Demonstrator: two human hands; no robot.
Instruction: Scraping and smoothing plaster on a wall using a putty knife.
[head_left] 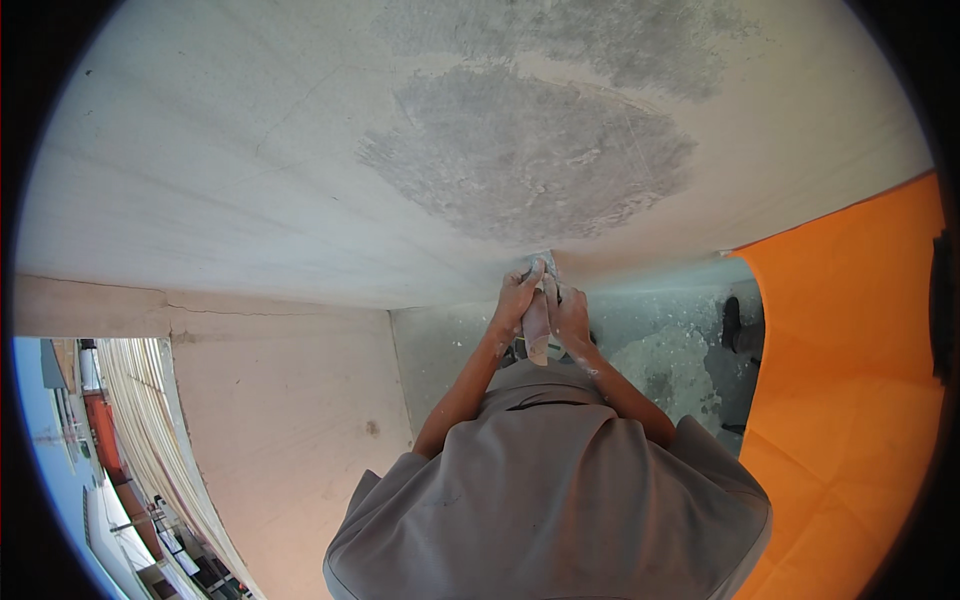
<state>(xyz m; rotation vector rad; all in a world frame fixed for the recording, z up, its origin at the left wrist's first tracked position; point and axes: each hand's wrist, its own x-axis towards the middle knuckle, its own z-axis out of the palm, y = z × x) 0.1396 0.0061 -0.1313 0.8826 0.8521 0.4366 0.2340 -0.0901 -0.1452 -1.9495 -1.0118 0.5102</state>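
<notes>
My left hand (515, 296) is closed around a small grey, flat tool (543, 262) at the foot of the pale wall (250, 200), just below a large rough grey patch (530, 155). Beside it, my right hand (570, 312) is also closed, its fingers close to the same tool. A pinkish-brown strip (537, 340), perhaps sandpaper, hangs down between my hands toward my body. I cannot make out exactly which hand grips which piece; both hands are smudged with pale powder.
An orange sheet (840, 380) covers the right side, with dark shoe-like shapes (733, 325) beside it. A stained floor (660, 370) shows beyond my arms. At left are a plain wall (280, 400) with a cracked edge and an opening (110, 430) onto outdoor structures.
</notes>
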